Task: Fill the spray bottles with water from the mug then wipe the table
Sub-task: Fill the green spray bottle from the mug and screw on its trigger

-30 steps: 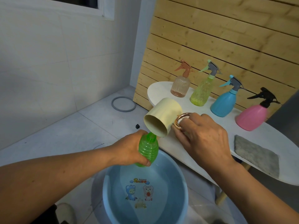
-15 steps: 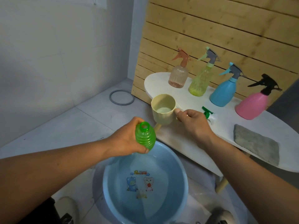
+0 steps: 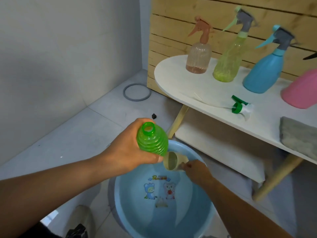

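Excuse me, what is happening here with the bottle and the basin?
A person's left hand holds an uncapped ribbed green plastic bottle above a pale blue plastic basin of water. The right hand dips a cream plastic mug into that basin. The bottle's green spray head lies on the white table.

My left hand (image 3: 130, 148) holds an open bottle (image 3: 152, 140) above the basin (image 3: 202, 220) on the floor. My right hand (image 3: 197, 170) tips the mug (image 3: 173, 163) inside it. Behind, four spray bottles (image 3: 199, 55) line the table (image 3: 175, 78), a spray head (image 3: 240, 106) and cloth (image 3: 298, 134) before them.
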